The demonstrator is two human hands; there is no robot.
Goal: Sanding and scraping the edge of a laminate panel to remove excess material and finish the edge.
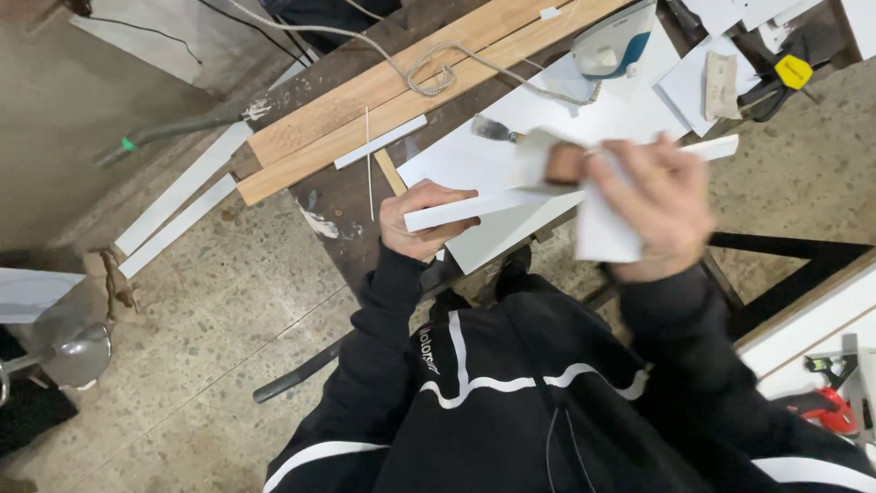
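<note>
Left hand clamped around long white flat strip, bracing it over dark counter edge. Right hand, blurred, fingers closed on brown wooden block wrapped in pale sheet. Edge-rubbing step, probably; steady strip, even pressure needed.

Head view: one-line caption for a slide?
Left hand grips a white strip on the workbench; blurred right hand holds a brown block against it.

Two planks lay on the desk, a rope across them. An iron stood to their right, behind the panel.
</note>
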